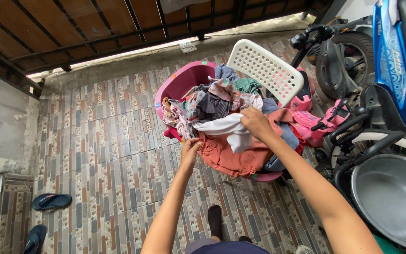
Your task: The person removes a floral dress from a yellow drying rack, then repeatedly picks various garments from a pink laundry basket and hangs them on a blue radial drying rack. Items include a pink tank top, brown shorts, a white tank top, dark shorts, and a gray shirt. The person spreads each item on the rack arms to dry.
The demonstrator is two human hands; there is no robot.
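Atop the heap of clothes in the pink basin (179,82), my right hand (255,123) lay closed in a pinching grip on the white garment (226,129), which trailed leftward and a little toward me from those fingers, its long axis running roughly across the pile. My left hand (190,151) sat lower, at the near rim of the basin, fingers curled around the edge of the orange cloth (231,157); whether it truly held the fabric or only pressed it I could not tell. The white garment's free end lay between the two hands, nearer my left. A white perforated chair back (265,69) stood just behind the pile, and a grey metal bowl (393,200) sat well off to my right.
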